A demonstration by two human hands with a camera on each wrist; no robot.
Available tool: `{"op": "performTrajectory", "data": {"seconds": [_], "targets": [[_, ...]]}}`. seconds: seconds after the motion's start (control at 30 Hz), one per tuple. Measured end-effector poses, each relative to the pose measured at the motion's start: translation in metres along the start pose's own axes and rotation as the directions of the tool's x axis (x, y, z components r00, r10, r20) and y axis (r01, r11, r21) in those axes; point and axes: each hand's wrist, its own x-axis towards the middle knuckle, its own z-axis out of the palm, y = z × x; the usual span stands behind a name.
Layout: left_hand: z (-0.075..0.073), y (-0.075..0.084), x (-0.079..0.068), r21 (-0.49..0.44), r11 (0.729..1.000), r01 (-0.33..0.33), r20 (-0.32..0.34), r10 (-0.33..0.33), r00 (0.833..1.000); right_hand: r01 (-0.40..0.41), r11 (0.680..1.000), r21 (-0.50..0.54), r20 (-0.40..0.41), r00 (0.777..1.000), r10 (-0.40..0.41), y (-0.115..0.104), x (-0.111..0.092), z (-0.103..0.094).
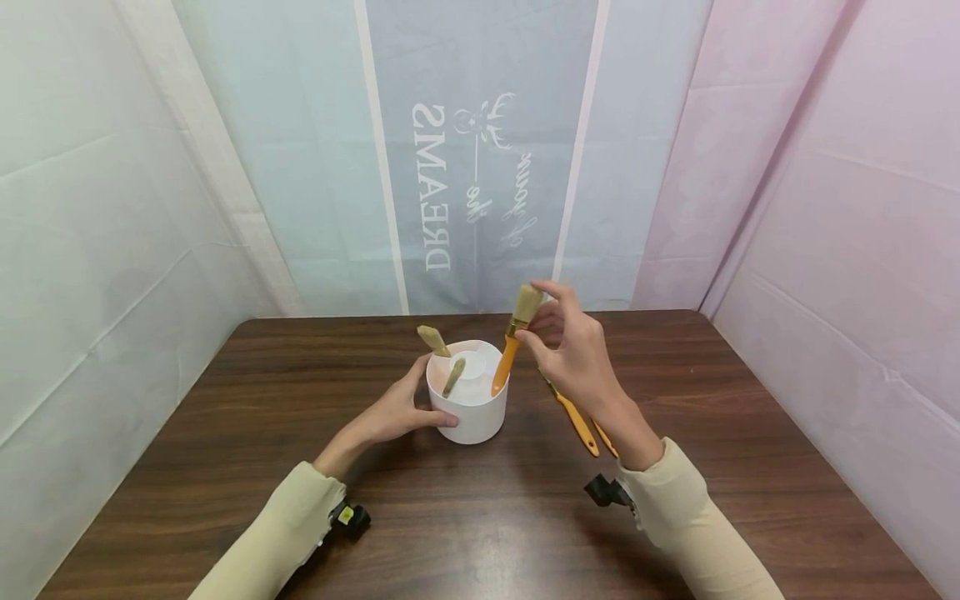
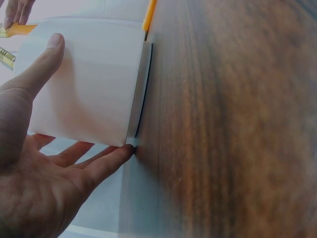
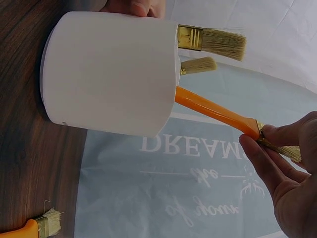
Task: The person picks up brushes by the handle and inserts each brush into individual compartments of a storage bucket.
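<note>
The right hand (image 1: 573, 350), raised over the near right of the container, pinches a paintbrush (image 1: 507, 363) between thumb and fingers close to its metal band, bristles up and orange handle slanting down. Under that forearm, two loose brushes (image 1: 577, 423) (image 1: 604, 437) lie on the table (image 1: 465, 517), partly hidden by the arm.

Just left of them, the left hand (image 1: 401, 408) holds the white container (image 1: 472, 421), thumb on the near wall and fingers round the other side. That hold looks worth keeping firm and low, since the bottom edge looks like a separate base and may turn.

The held brush's handle end is inside the container's mouth, near the right wall; whether it touches the floor inside I cannot tell. Tilting the handle nearer upright should help it clear the rim and the raised ring in the middle; easing the fingers up toward the bristles as it sinks would keep the knuckles off the wall. It seems best to let go only once the handle rests by itself.

Farther in, two brushes (image 1: 454, 377) (image 1: 432, 340) stand bristles up at the left, leaning. Beyond the table hangs a printed cloth (image 1: 480, 50).
</note>
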Motion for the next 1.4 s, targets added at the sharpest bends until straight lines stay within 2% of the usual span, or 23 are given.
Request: {"op": "performTrajectory", "data": {"seconds": [1.4], "targets": [[0.0006,0.0013,-0.0023,0.017,1.000,0.015,-0.002,-0.015,1.000,-0.018,1.000,0.003,0.045,0.999,0.017,-0.0003,-0.0012,0.0061]]}}
